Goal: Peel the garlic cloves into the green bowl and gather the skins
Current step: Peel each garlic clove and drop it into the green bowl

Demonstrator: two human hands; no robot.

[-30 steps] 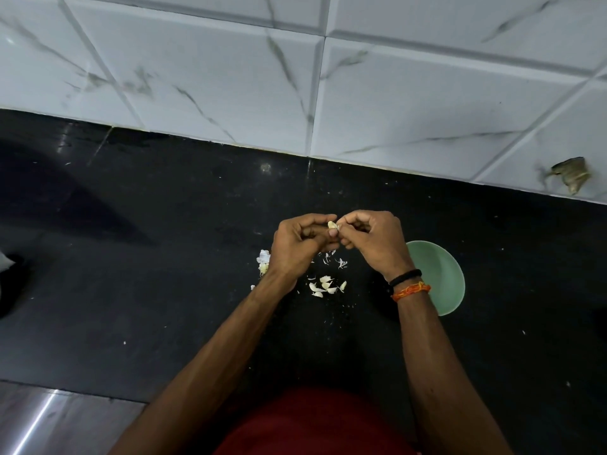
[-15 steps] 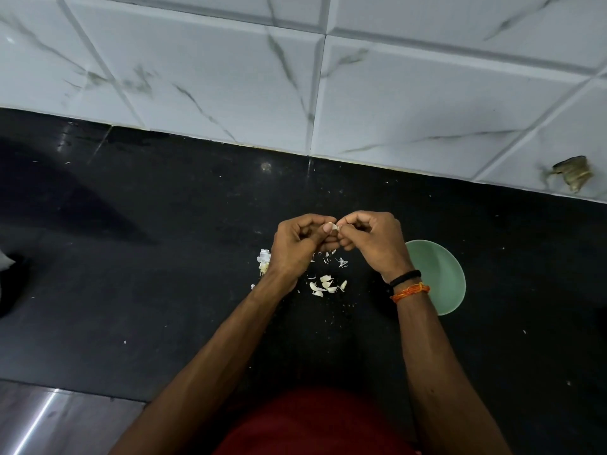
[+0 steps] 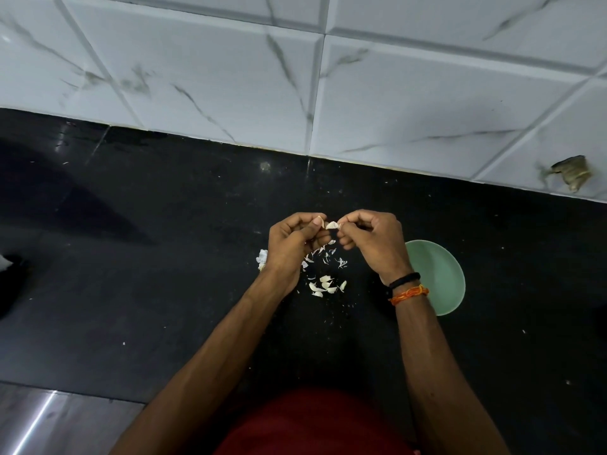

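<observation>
Over the black counter, my left hand [image 3: 292, 246] and my right hand [image 3: 371, 243] meet fingertip to fingertip. Between them they pinch a small pale garlic clove [image 3: 331, 225], with its skin partly showing. Below the hands lies a scatter of white garlic skins [image 3: 325, 285] and thin flakes [image 3: 328, 256]. A clump of garlic [image 3: 261, 257] peeks out from behind my left wrist. The green bowl [image 3: 440, 277] sits to the right, partly hidden by my right wrist; its contents are not visible.
A white marble-patterned tiled wall [image 3: 361, 93] rises behind the counter, with a brownish scrap [image 3: 573, 172] stuck on it at the right. The counter's front edge [image 3: 65, 389] runs at lower left. A dark object [image 3: 10, 274] sits at the far left edge.
The hands have drawn slightly apart, and more of the pale clove shows between the fingertips. The bowl and the skins on the counter have not moved.
</observation>
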